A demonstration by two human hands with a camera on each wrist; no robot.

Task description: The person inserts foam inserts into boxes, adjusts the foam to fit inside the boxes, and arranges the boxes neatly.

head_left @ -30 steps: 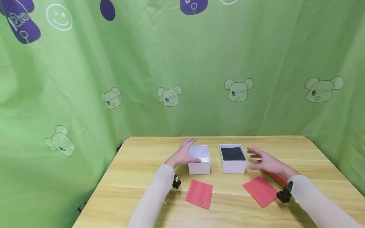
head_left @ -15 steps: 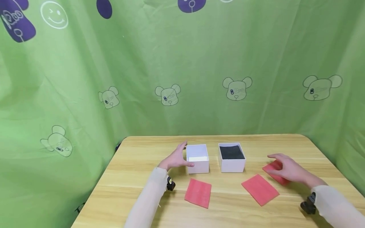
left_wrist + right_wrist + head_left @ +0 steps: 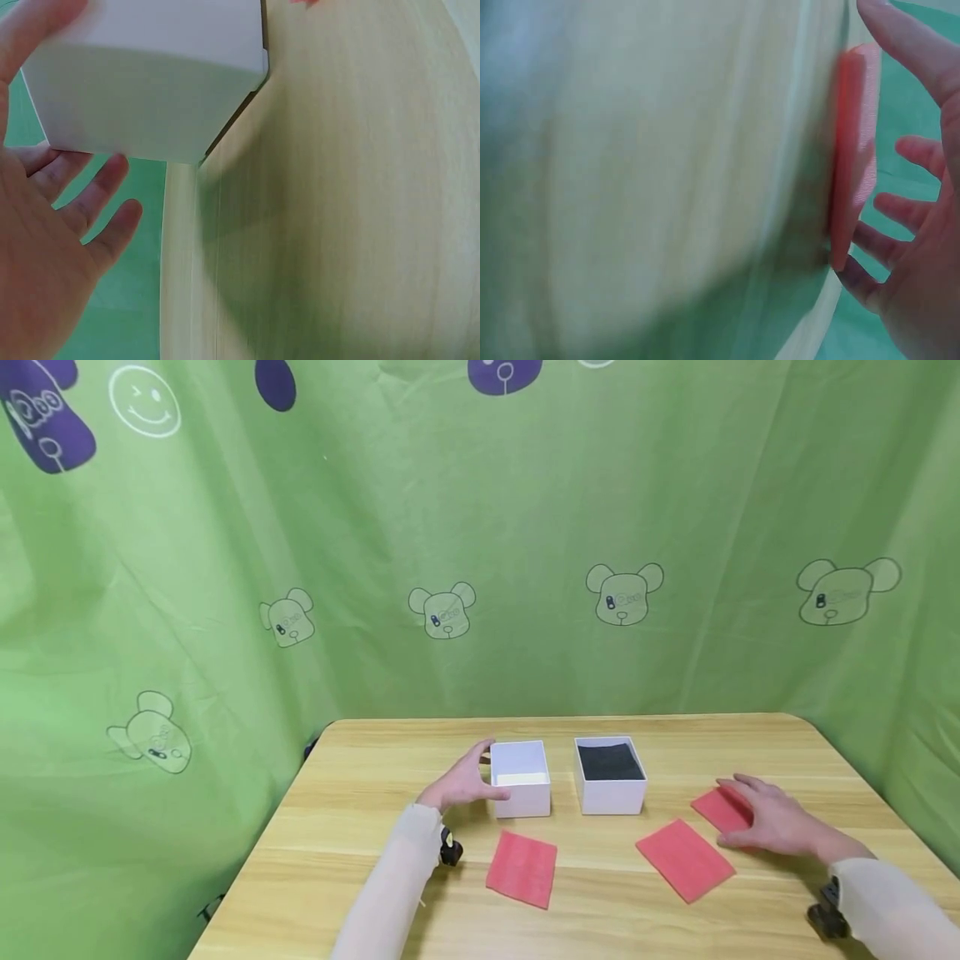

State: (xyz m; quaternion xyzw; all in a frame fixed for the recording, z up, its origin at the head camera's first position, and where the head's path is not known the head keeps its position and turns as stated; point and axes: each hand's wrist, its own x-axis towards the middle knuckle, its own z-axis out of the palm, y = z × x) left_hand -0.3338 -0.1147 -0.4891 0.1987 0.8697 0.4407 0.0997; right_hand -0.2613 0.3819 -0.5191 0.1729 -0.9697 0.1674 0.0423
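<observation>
My left hand [image 3: 459, 782] grips the left side of a white open-topped box [image 3: 523, 802], the thumb at its front and the fingers at the back; the left wrist view shows several fingertips off its wall. At the right, my right hand [image 3: 780, 821] spreads over a thick red sheet [image 3: 717, 808], partly hiding it. In the right wrist view, fingertips touch one end of the red sheet [image 3: 855, 150], while the thumb stands apart from it. A second red sheet [image 3: 686, 860] lies just left of that hand. Another red sheet [image 3: 522, 869] lies in front of the left box.
A second white box [image 3: 612, 797] stands to the right of the first, with a black sheet [image 3: 611, 762] inside. All this is on a wooden table [image 3: 600, 918]. A green curtain [image 3: 525, 527] hangs behind and on both sides.
My right hand has moved from beside the box with the black sheet, rightward and down to the far red sheet. My left hand has shifted slightly left and closed onto the white box's left side.
</observation>
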